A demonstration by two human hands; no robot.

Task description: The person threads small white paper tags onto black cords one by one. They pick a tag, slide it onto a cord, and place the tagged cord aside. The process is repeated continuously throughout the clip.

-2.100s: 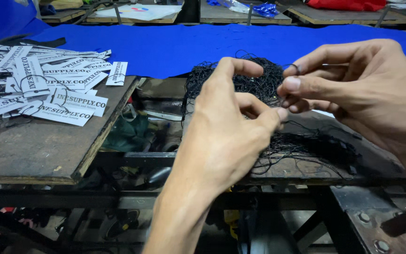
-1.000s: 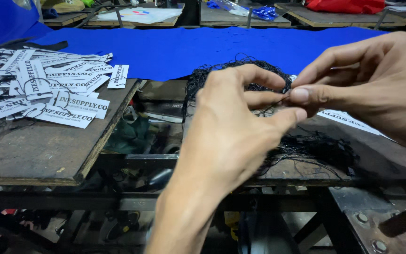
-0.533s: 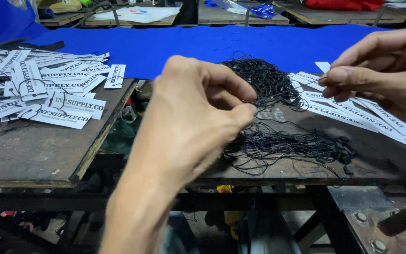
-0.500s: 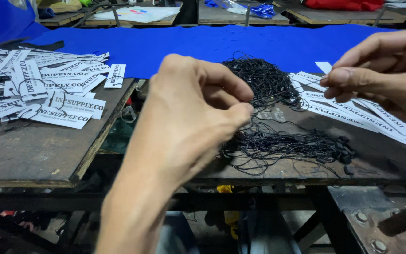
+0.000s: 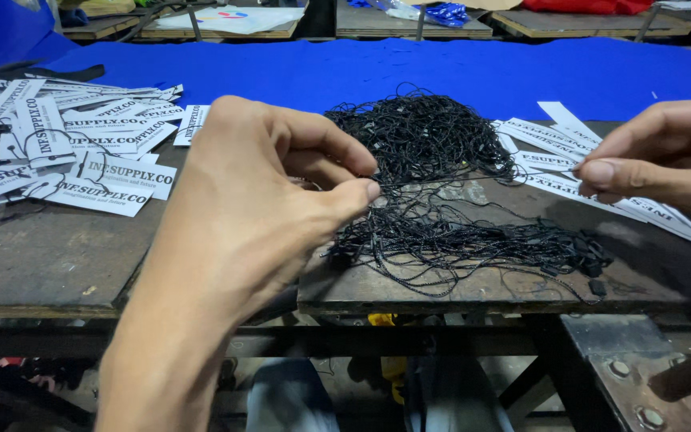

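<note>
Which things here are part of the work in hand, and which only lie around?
In use:
- left hand, pinching black string
- black strings, tangled heap
- right hand, at the white tags
- strung tags, piled on the left

Lying about:
- blue cloth
- red cloth, far back
- paper sheet

Heap of cords [image 5: 429, 152], centre frame: black throughout, thin strands. A looser spread of black strings [image 5: 473, 244] lies lower centre, same black, with small black end pieces at right.

Paper tags [image 5: 73, 156], upper left: white with black lettering. Second set of tags [image 5: 593, 172], right: white, black print.

Cloth [image 5: 441, 72], across the upper frame: solid bright blue, no pattern.

Table boards [image 5: 49, 256]: dull grey-brown, scuffed.

Metal frame [image 5: 641, 376], lower right: dark rusty brown.

Red fabric [image 5: 593, 5], top right edge: plain red.
</note>
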